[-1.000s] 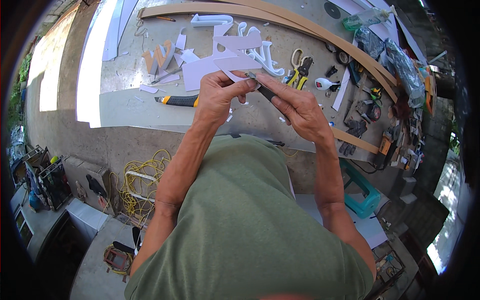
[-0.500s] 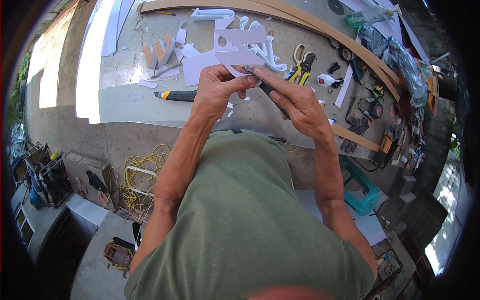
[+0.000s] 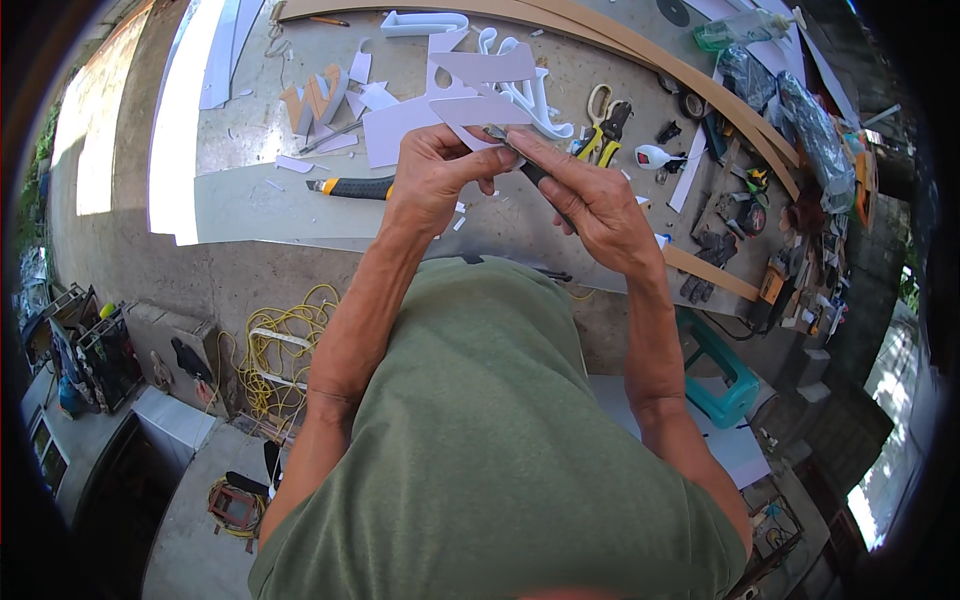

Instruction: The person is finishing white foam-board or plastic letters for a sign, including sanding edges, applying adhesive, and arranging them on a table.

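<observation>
My left hand (image 3: 440, 172) is closed, pinching a pointed piece of white sheet (image 3: 478, 111) between thumb and fingers. My right hand (image 3: 590, 200) grips a dark-handled knife (image 3: 534, 174); its metal tip lies against the edge of the white piece, close to my left thumb. Both hands are over the table's near edge, almost touching. Beside my left wrist a yellow-and-black utility knife (image 3: 356, 188) rests on the table. Beyond the hands lie more white sheet offcuts (image 3: 392, 132) and white raised letter shapes (image 3: 425, 24).
Yellow-handled snips (image 3: 606, 130) and scissors (image 3: 598, 103) lie right of the hands, with a small white bottle (image 3: 652, 157) beyond. Long brown strips (image 3: 640, 60) curve across the table's far side. A teal stool (image 3: 728, 385) and tangled yellow cord (image 3: 262, 365) are below.
The knife and the white piece have shifted slightly in my fingers, with the knife's tip moving a little up and left. Both arms stay nearly in place.
</observation>
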